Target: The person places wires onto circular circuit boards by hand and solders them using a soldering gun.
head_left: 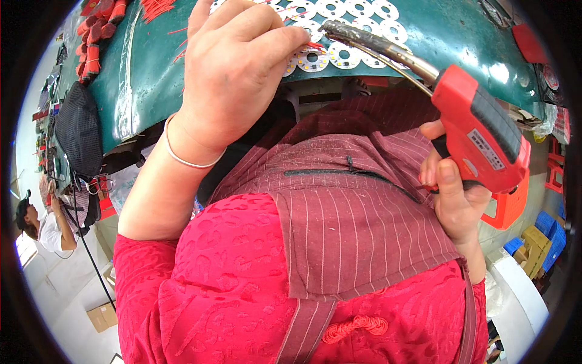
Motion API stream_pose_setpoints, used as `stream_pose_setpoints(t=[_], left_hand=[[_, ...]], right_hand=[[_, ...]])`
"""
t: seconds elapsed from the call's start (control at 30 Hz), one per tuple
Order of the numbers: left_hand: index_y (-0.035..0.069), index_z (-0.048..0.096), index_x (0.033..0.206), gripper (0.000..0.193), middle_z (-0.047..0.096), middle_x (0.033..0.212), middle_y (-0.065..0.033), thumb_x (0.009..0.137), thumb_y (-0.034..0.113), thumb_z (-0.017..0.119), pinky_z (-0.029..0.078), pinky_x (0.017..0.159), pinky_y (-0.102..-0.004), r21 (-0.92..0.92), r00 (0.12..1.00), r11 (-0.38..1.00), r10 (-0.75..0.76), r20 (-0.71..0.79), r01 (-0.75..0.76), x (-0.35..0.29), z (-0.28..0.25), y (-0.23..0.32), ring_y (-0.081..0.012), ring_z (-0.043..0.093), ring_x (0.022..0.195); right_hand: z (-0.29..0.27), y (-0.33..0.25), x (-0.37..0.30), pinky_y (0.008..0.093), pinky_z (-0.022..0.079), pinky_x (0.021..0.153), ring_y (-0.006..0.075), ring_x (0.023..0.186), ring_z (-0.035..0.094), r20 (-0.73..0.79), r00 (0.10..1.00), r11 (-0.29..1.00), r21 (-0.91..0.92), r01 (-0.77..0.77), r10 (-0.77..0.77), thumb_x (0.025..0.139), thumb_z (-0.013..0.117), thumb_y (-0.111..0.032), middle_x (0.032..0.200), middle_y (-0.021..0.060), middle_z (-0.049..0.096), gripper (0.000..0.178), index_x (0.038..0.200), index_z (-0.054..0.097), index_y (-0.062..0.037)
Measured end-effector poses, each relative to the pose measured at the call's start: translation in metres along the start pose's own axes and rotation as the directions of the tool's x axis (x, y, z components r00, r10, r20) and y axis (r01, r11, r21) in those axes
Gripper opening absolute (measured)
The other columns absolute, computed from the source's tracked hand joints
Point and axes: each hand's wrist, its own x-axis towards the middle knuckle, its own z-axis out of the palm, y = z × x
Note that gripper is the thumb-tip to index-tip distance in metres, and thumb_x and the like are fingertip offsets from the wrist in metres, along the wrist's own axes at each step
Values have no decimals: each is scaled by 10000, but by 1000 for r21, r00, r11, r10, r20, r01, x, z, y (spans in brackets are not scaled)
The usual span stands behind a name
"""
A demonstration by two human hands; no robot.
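My left hand [227,79] is closed in a pinch, with thumb and forefinger on a thin red wire [316,46]. The wire's end lies over one of several white ring-shaped LED boards [335,56], set in rows along the near edge of the green work surface [467,36]. In my right hand [458,200] is a red and black soldering gun [479,130], gripped by its handle. Its dark, crusted tip points left, just right of my left fingertips and above the boards. A thin metal tube runs beneath the barrel. Whether the tip touches a board I cannot tell.
Bundles of red wire [91,60] lie at the far left of the surface, with loose red wires [159,7] nearby. A black mesh chair back [79,127] stands left. Another person [57,233] works farther left. An orange-red stool [509,206] and blue crates [551,236] are at right.
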Motion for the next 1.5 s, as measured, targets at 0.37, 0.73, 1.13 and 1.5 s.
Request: stream_pose_setpoints(t=[0.37, 0.73, 1.13, 1.5], left_hand=[[139, 772, 943, 211, 636, 797, 7, 751, 52, 769, 424, 1024, -451, -6, 1000, 1000, -2, -12, 2, -1, 3, -1, -210, 638, 810], [140, 775, 947, 236, 645, 807, 5, 734, 42, 753, 430, 1009, -438, 4, 1000, 1000, 6, -7, -6, -1, 3, -1, -209, 641, 810], [125, 694, 812, 185, 552, 712, -1, 663, 123, 805, 460, 870, -439, -80, 979, 994, 51, -198, -68, 3, 13, -4, -230, 564, 704], [134, 766, 928, 184, 640, 804, 2, 762, 54, 763, 441, 975, -436, -4, 1000, 1000, 9, -1, -9, 0, 4, -1, -217, 635, 810]], right_hand=[[-3, 6, -5, 277, 491, 633, 93, 706, 523, 17, 1000, 992, -124, 14, -12, 1004, 654, -184, 1129, 131, 591, 404, 1308, 503, 35], [2, 6, 2, 276, 496, 621, 93, 702, 541, 27, 997, 991, -106, 81, -79, 998, 664, -193, 1220, 185, 624, 471, 1361, 491, 52], [-9, 8, -2, 290, 534, 822, 158, 911, 662, 73, 997, 993, -111, 27, -19, 929, 712, 5, 1129, 127, 709, 308, 1227, 635, 20], [0, 9, -1, 280, 495, 661, 90, 723, 517, -7, 999, 998, -40, 43, -44, 1015, 639, -198, 1271, 158, 615, 461, 1383, 478, 28]])
